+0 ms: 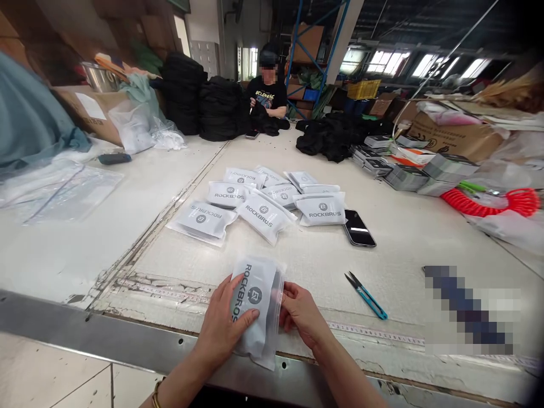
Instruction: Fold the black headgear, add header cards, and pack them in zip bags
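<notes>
A frosted plastic pouch (pixel 257 309) printed ROCKBROS stands tilted at the table's near edge. My left hand (pixel 225 317) grips it from the left, thumb across the front and fingers toward the back. At its right edge, the curled fingers of my right hand (pixel 300 311) pinch the clear plastic border of the pouch. Beyond my hands lies a loose group of similar packed pouches (pixel 264 214), several of them overlapping. Teal thread snips (pixel 366 296) rest to the right of my right hand, tips pointing away.
A phone (pixel 359 228) touches the pouch group's right side. Flat clear bags (pixel 63 190) lie at left. Stacked printed cards (pixel 406 177) and a red coiled hose (pixel 493 202) are at right. A person (pixel 267 93) sits across the table beside black fabric piles (pixel 221 107). A measuring tape (pixel 378 333) runs along the near edge.
</notes>
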A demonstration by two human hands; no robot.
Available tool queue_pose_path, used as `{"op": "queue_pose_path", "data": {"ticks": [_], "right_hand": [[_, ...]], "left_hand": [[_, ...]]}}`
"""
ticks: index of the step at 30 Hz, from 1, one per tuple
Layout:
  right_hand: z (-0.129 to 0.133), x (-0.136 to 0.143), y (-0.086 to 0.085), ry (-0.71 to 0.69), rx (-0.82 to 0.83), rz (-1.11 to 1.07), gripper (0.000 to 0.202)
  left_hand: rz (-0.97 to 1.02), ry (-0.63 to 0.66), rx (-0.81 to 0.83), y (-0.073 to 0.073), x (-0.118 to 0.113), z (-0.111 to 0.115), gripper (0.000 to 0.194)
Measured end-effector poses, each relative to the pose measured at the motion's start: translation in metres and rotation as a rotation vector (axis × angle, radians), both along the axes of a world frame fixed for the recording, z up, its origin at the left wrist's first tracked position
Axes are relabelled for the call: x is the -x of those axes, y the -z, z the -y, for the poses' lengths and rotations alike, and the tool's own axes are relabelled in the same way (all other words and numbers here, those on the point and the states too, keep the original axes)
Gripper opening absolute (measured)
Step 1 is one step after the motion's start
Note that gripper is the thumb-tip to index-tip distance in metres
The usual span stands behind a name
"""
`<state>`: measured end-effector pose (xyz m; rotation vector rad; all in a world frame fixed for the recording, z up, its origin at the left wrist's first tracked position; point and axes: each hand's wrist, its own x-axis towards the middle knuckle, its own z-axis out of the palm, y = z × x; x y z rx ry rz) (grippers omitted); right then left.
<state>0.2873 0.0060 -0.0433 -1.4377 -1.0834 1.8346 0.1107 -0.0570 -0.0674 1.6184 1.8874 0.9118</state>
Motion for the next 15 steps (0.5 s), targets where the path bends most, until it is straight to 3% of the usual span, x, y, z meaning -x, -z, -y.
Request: {"op": "queue_pose_path", "data": {"ticks": [5, 8, 11, 15], "right_hand": [[0.000, -0.003, -0.001, 0.021, -0.147, 0.131, 0.037], [0.005, 0.000, -0.003, 0.045, -0.097, 0.055, 0.047], [0.009, 0.006, -0.003, 0.005, -0.036, 0.003, 0.038], [0.012, 0.007, -0.007, -0.039, -0.227, -0.047, 0.027]], "left_hand": [[0.010, -0.034, 0.006, 0.001, -0.004, 0.006, 0.057], [0.023, -0.040, -0.020, 0.001, -0.006, 0.007, 0.056], [0.060, -0.038, -0.064, 0.000, -0.007, 0.009, 0.056], [0.134, -0.052, -0.085, -0.001, -0.009, 0.011, 0.061]]}}
